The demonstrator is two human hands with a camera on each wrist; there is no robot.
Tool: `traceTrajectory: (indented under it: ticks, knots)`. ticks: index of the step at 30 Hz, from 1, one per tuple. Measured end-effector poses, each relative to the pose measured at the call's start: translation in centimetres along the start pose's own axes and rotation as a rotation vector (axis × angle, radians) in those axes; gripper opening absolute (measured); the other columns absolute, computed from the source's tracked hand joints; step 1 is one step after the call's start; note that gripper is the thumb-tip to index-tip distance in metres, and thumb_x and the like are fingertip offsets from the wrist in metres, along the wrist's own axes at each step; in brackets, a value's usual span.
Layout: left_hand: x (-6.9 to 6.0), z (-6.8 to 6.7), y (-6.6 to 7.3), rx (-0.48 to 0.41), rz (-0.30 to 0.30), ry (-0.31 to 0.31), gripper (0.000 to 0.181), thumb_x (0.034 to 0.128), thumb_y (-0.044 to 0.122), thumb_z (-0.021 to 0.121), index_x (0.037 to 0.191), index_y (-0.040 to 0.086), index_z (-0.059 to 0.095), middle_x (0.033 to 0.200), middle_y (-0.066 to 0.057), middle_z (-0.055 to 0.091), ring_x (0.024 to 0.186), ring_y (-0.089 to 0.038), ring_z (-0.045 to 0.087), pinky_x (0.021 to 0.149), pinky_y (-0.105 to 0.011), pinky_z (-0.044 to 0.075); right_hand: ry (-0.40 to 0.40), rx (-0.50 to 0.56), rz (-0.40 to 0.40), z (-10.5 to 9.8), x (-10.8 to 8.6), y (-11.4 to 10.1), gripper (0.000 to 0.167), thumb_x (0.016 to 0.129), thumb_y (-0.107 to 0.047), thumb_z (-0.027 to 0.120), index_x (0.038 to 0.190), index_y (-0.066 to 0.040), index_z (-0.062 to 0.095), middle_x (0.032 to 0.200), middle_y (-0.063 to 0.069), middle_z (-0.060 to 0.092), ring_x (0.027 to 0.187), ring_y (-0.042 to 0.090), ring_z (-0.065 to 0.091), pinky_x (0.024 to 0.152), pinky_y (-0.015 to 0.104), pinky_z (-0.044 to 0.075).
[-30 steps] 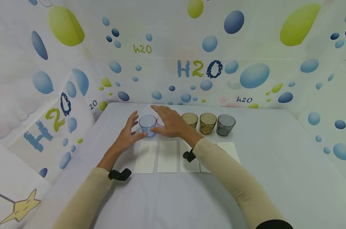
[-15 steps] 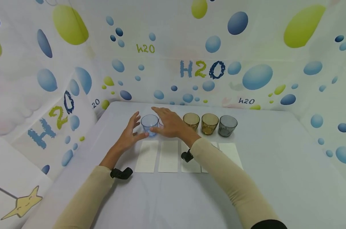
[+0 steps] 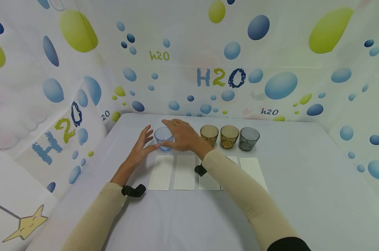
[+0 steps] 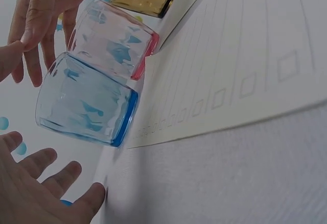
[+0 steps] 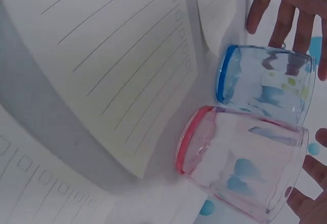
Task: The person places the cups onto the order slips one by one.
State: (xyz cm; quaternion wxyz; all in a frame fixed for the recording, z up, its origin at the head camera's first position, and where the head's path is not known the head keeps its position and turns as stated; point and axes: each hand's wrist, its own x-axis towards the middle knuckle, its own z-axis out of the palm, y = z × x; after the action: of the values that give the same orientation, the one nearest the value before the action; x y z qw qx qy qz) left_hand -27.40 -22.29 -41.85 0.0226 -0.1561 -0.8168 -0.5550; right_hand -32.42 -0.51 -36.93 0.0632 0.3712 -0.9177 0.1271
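Observation:
A clear blue tumbler stands upright at the left end of a row of glasses. Beside it, a pink-tinted tumbler is hidden behind the right hand in the head view. My left hand is left of the blue tumbler with fingers spread and straight; a small gap shows in the left wrist view. My right hand hovers over the pink tumbler, fingers extended, thumb before the blue one. Its fingertips are close to the pink rim; I cannot tell if they touch. Neither hand grips anything.
Right of the hands stand two amber tumblers and a grey tumbler. In front lies a row of several lined paper sheets, partly under the right sleeve. A white cloth covers the table; a printed backdrop surrounds it.
My right hand has shifted slightly left, so the pink tumbler's visible edge is now covered in the head view. The left hand stays about the same; the glasses keep their places.

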Motion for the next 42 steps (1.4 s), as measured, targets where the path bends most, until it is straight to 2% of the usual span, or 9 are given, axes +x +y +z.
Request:
traceTrajectory:
  ticks: [6, 14, 20, 25, 34, 39, 42]
  knots:
    - [0.1, 0.0, -0.4, -0.058, 0.041, 0.011, 0.081, 0.1009, 0.016, 0.056, 0.164, 0.014, 0.005, 0.165, -0.027, 0.017, 0.15, -0.048, 0.022, 0.117, -0.066, 0.023, -0.054, -0.035, 0.028, -0.1, 0.7, -0.3, 0.09, 0.094, -0.068, 0.053, 0.16, -0.013, 0.028, 0.163, 0.007, 0.036, 0.151, 0.026, 0.03, 0.123, 0.046, 0.026]
    - [0.1, 0.0, -0.8, -0.135, 0.041, -0.003, 0.077, 0.1022, 0.017, 0.051, 0.164, 0.014, 0.005, 0.166, -0.026, 0.015, 0.151, -0.047, 0.02, 0.119, -0.065, 0.021, -0.093, -0.045, 0.051, -0.4, 1.1, -0.6, 0.091, 0.093, -0.069, 0.053, 0.161, -0.013, 0.027, 0.163, 0.007, 0.036, 0.151, 0.027, 0.03, 0.123, 0.045, 0.025]
    - [0.4, 0.0, -0.7, -0.319, -0.009, -0.045, 0.07, 0.1065, 0.016, 0.041, 0.164, 0.014, 0.001, 0.168, -0.02, 0.01, 0.154, -0.042, 0.013, 0.122, -0.062, 0.014, -0.106, -0.053, 0.081, -0.1, 1.1, -0.4, 0.091, 0.093, -0.069, 0.053, 0.16, -0.013, 0.029, 0.163, 0.007, 0.036, 0.152, 0.028, 0.027, 0.123, 0.046, 0.024]
    - [0.4, -0.2, -0.5, -0.401, -0.044, -0.045, 0.065, 0.1086, 0.025, 0.034, 0.164, 0.016, 0.0, 0.169, -0.018, 0.008, 0.154, -0.04, 0.011, 0.123, -0.06, 0.011, -0.091, -0.069, 0.089, 0.3, 1.4, -0.3, 0.089, 0.093, -0.068, 0.054, 0.159, -0.013, 0.032, 0.162, 0.008, 0.038, 0.153, 0.029, 0.024, 0.123, 0.048, 0.023]
    - [0.1, -0.2, -0.8, -0.447, -0.052, -0.039, 0.062, 0.1089, 0.037, 0.025, 0.164, 0.019, 0.003, 0.169, -0.016, 0.01, 0.154, -0.04, 0.012, 0.123, -0.059, 0.01, -0.138, -0.037, 0.109, 1.2, 1.6, -0.5, 0.088, 0.093, -0.067, 0.054, 0.159, -0.013, 0.033, 0.162, 0.007, 0.038, 0.154, 0.03, 0.021, 0.124, 0.048, 0.02]
    - [0.2, -0.7, -0.6, -0.518, -0.052, -0.023, 0.062, 0.1093, 0.046, 0.02, 0.164, 0.022, 0.004, 0.169, -0.016, 0.01, 0.154, -0.039, 0.012, 0.124, -0.059, 0.009, -0.124, -0.082, 0.114, 1.4, 2.1, -0.5, 0.087, 0.094, -0.069, 0.052, 0.158, -0.013, 0.034, 0.161, 0.006, 0.039, 0.154, 0.029, 0.021, 0.124, 0.047, 0.021]
    - [0.2, -0.9, -0.6, -0.562, -0.045, -0.019, 0.061, 0.1101, 0.045, 0.016, 0.164, 0.019, 0.003, 0.169, -0.017, 0.011, 0.154, -0.04, 0.013, 0.124, -0.058, 0.01, -0.132, -0.097, 0.126, 1.4, 2.4, -0.6, 0.088, 0.093, -0.07, 0.051, 0.158, -0.013, 0.034, 0.161, 0.005, 0.04, 0.154, 0.028, 0.022, 0.124, 0.046, 0.022]
